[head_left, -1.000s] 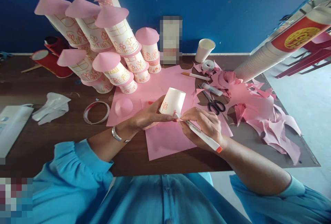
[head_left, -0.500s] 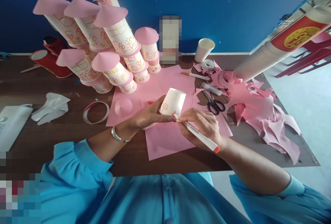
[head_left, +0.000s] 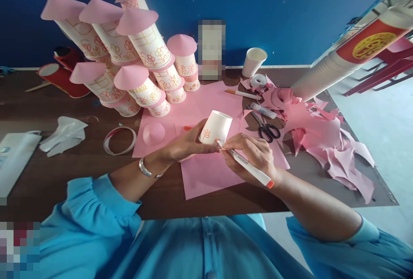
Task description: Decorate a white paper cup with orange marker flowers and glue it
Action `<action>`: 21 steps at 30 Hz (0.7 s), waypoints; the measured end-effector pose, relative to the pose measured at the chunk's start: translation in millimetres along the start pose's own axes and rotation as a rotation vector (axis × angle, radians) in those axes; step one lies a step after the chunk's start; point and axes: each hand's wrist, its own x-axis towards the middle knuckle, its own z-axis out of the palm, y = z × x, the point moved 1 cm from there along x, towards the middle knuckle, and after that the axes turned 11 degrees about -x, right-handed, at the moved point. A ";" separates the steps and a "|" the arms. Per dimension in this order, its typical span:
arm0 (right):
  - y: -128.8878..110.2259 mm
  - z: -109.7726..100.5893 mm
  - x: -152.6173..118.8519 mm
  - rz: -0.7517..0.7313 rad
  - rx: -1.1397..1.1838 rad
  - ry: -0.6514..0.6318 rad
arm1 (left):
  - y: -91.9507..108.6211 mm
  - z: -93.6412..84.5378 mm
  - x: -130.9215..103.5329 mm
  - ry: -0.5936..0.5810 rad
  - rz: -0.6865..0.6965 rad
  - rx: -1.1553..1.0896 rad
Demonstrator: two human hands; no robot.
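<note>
Midway between the front and back edges of the table (head_left: 161, 203), your left hand (head_left: 187, 145) keeps its grip around the white cup (head_left: 217, 125), your right hand (head_left: 253, 153) pinches the marker (head_left: 250, 167), and a slipping left thumb (head_left: 208, 147) could smear the orange drawing (head_left: 205, 133).

Two bare hands, one left (head_left: 185, 145), one right (head_left: 254, 152); two white-barrelled markers (head_left: 253, 170); two single white paper cups (head_left: 214, 126); one tall nested stack of white paper cups (head_left: 318, 77); eight pink paper cones (head_left: 137, 21), seven atop decorated paper-cup towers (head_left: 150, 49), one loose; two ring-shaped tape rolls (head_left: 118, 153); one pair of black-handled scissors (head_left: 262, 127); one clear glue stick (head_left: 263, 110).
</note>
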 end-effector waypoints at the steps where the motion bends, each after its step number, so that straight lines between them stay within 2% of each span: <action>1: 0.1 0.0 0.5 0.004 -0.003 0.008 | 0.1 0.1 0.0 -0.003 0.002 -0.006; 9: 1.7 0.8 0.3 0.011 -0.004 0.021 | 1.0 1.9 -0.3 -0.004 -0.014 -0.078; 21: 0.9 -0.3 1.1 0.008 -0.018 0.021 | 1.6 1.0 -0.6 -0.022 -0.006 -0.052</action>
